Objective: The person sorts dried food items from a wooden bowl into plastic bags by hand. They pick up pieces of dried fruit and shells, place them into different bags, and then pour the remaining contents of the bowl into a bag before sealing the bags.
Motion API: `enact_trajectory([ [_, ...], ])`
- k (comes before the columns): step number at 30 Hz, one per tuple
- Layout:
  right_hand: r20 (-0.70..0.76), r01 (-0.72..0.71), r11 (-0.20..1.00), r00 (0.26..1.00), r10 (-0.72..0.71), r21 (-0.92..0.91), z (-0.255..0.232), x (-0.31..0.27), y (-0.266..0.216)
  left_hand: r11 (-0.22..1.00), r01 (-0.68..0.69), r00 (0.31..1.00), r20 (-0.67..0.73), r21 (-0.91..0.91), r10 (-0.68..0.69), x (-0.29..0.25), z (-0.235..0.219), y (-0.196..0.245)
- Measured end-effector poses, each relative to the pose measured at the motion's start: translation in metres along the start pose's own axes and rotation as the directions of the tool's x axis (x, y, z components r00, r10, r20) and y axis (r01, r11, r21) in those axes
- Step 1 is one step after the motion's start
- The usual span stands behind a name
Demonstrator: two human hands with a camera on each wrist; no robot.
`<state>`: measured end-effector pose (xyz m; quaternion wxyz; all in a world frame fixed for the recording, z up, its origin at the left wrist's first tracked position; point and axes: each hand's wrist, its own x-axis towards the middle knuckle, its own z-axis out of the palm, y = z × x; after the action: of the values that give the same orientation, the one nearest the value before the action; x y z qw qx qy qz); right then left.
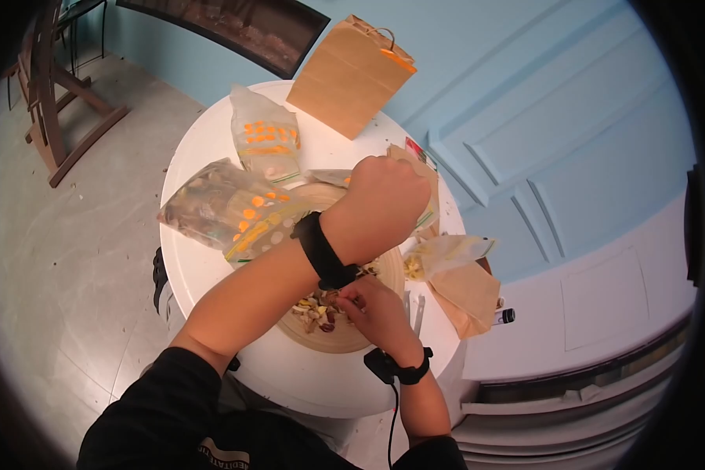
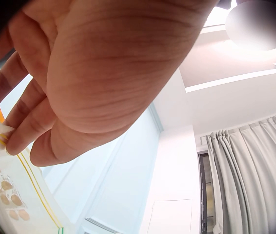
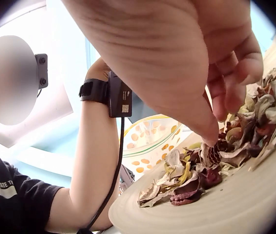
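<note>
My left hand (image 1: 385, 205) is raised over the far right part of the round wooden plate (image 1: 311, 342). In the left wrist view its fingers grip the yellow zip edge of a clear zip bag (image 2: 11, 187) with round printed dots. My right hand (image 1: 374, 312) reaches down into a heap of dried petals (image 1: 318, 316) on the plate. The right wrist view has its thumb tip at a small brown pine cone (image 3: 214, 155) among the petals, which it pinches; the index fingertip is hidden behind the thumb. The other fingers curl loosely above the heap.
Two orange-dotted zip bags, a filled one (image 1: 211, 202) and a paler one (image 1: 265, 135), lie on the white table (image 1: 186, 168). A kraft paper bag (image 1: 352, 77) stands at the back. On the right are a small zip bag (image 1: 446, 254) and brown paper (image 1: 468, 298).
</note>
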<state>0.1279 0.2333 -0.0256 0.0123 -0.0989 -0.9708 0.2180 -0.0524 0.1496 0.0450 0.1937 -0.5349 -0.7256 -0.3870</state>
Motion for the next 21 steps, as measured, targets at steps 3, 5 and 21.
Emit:
enact_trajectory([
  [3, -0.019, -0.004, 0.999, 1.000, 0.005, 0.041, -0.001, -0.001, -0.004, 1.000, -0.008, 1.000, -0.011, -0.006, 0.008, 0.000, 0.000, 0.000],
  [5, -0.027, 0.003, 1.000, 1.000, -0.003, 0.023, -0.002, -0.001, -0.008, 1.000, -0.006, 1.000, -0.003, -0.003, 0.006, 0.000, 0.001, 0.000],
  [21, -0.266, -0.080, 0.930, 0.946, 0.184, 0.358, -0.020, -0.007, -0.025, 1.000, 0.004, 1.000, 0.007, 0.012, -0.004, 0.000, -0.001, 0.000],
])
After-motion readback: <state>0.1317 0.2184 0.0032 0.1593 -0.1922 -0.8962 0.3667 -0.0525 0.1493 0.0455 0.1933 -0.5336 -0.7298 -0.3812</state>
